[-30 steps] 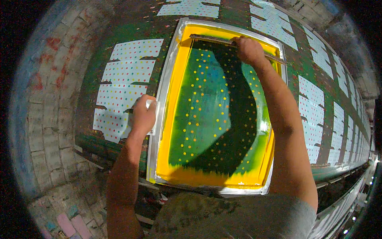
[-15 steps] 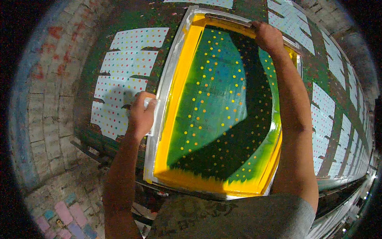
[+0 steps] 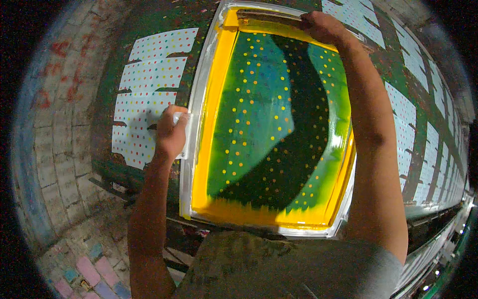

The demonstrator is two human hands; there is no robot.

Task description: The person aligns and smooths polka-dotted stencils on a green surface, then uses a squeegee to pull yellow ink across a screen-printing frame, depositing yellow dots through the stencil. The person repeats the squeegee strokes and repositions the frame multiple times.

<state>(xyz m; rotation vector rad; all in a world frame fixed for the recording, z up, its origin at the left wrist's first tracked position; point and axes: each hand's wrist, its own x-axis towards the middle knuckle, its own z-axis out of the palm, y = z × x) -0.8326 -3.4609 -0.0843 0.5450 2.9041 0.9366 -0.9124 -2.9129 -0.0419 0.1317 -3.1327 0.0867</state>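
A silkscreen frame [image 3: 196, 124] with pale metal sides lies on a green table in front of me. Yellow ink [image 3: 211, 129] coats its inner borders, and the green mesh [image 3: 249, 104] shows rows of yellow and orange dots. My left hand [image 3: 172, 132] is closed around a white handle [image 3: 185, 142] at the frame's left side. At the far end my right hand [image 3: 324, 27] grips the right part of a squeegee [image 3: 269, 17], a long bar lying across the inked far border. My right forearm hides part of the frame's right side.
Left of the frame lies a white cut fabric panel [image 3: 149, 84] printed with coloured dots. More dotted panels [image 3: 401, 112] run along the table to the right. A brick wall [image 3: 55, 139] stands at the left, above paving with pink and blue bricks [image 3: 88, 271].
The whole view has shifted, so the frame sits slightly farther left and higher. More of the squeegee shows beside my right hand. My left hand stays on the handle.
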